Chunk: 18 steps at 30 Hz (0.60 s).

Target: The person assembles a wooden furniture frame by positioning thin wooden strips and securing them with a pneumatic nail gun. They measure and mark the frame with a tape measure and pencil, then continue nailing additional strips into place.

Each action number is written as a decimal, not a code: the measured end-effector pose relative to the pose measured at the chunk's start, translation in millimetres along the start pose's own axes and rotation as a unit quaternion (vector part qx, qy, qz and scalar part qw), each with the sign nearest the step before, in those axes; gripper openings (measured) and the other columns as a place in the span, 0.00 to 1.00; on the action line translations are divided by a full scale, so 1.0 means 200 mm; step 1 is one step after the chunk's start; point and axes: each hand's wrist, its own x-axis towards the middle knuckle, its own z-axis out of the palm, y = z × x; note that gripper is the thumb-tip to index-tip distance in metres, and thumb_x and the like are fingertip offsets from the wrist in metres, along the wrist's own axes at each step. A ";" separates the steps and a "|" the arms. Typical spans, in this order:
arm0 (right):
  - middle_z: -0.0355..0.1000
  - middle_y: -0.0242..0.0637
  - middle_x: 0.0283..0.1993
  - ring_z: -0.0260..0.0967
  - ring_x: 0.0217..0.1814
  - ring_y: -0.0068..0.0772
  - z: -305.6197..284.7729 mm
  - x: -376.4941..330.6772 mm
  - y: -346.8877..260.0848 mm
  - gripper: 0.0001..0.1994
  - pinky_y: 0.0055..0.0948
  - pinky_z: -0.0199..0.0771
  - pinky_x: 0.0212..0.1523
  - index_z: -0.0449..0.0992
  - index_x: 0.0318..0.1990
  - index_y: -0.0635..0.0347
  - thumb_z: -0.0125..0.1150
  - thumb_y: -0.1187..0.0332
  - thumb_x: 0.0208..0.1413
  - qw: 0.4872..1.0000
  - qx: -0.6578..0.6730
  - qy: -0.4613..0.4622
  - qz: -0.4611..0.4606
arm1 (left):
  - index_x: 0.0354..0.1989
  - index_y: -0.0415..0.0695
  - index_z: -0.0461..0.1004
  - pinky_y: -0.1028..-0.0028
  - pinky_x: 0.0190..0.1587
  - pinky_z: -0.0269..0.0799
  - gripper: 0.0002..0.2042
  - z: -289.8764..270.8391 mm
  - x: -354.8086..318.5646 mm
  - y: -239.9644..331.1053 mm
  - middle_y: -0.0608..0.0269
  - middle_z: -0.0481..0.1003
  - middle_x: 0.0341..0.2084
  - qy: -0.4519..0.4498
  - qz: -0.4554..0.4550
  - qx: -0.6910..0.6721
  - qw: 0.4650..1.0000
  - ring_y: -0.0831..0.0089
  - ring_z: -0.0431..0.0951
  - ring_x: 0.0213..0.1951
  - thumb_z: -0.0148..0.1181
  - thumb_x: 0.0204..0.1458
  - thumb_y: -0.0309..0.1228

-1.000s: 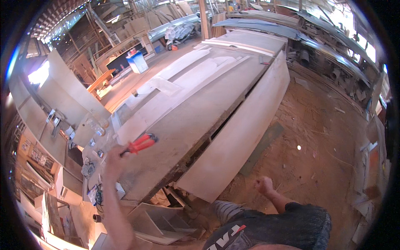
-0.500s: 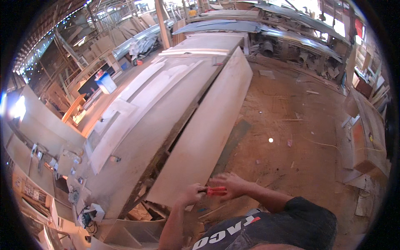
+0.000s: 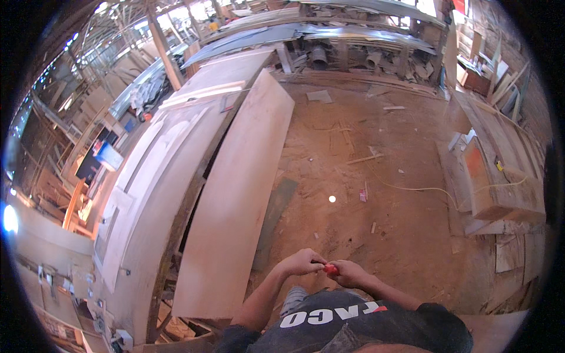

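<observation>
In front of my body, both hands meet over a small red-handled hand tool [image 3: 331, 269], whose exact kind is hidden by the fingers. My right hand [image 3: 348, 273] is closed round its red handle. The fingers of my left hand [image 3: 302, 262] are pinched at its dark end. A long, pale wooden panel [image 3: 232, 194] lies to the left of my hands, tilted along the edge of the workbench [image 3: 154, 229]. Neither hand touches the panel.
White-faced boards [image 3: 152, 170] lie on the bench. A brown dusty floor [image 3: 318, 229] with scraps and a thin yellow cord [image 3: 412, 189] stretches ahead. A wooden cabinet-like piece [image 3: 500, 176] stands at the right. Stacked sheets [image 3: 253, 44] fill the back.
My view has swung to the right, so bench and panel sit further left. The right hand, loosely spread by the red handle before, is now closed round it. Both hands are close together.
</observation>
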 end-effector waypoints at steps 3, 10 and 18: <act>0.78 0.51 0.48 0.75 0.52 0.59 -0.14 0.01 0.09 0.18 0.46 0.74 0.52 0.78 0.51 0.57 0.65 0.58 0.59 0.986 0.157 0.063 0.010 | 0.56 0.38 0.79 0.69 0.46 0.77 0.21 -0.10 0.26 -0.07 0.51 0.84 0.39 0.015 0.090 0.010 0.996 0.70 0.83 0.40 0.68 0.55 0.35; 0.80 0.53 0.38 0.79 0.43 0.58 -0.24 0.01 0.82 0.18 0.49 0.76 0.43 0.82 0.44 0.58 0.67 0.54 0.55 0.914 0.153 0.270 0.263 | 0.70 0.36 0.63 0.73 0.44 0.77 0.36 -0.38 0.99 -0.21 0.50 0.83 0.42 0.054 0.040 -0.134 0.989 0.71 0.82 0.41 0.73 0.55 0.35; 0.81 0.52 0.39 0.81 0.42 0.53 -0.09 -0.28 1.36 0.20 0.49 0.76 0.41 0.82 0.40 0.59 0.61 0.50 0.57 0.610 0.264 0.507 0.549 | 0.58 0.29 0.74 0.74 0.35 0.78 0.30 -0.72 1.66 -0.87 0.54 0.83 0.39 0.005 -0.118 -0.052 0.992 0.73 0.82 0.33 0.74 0.53 0.37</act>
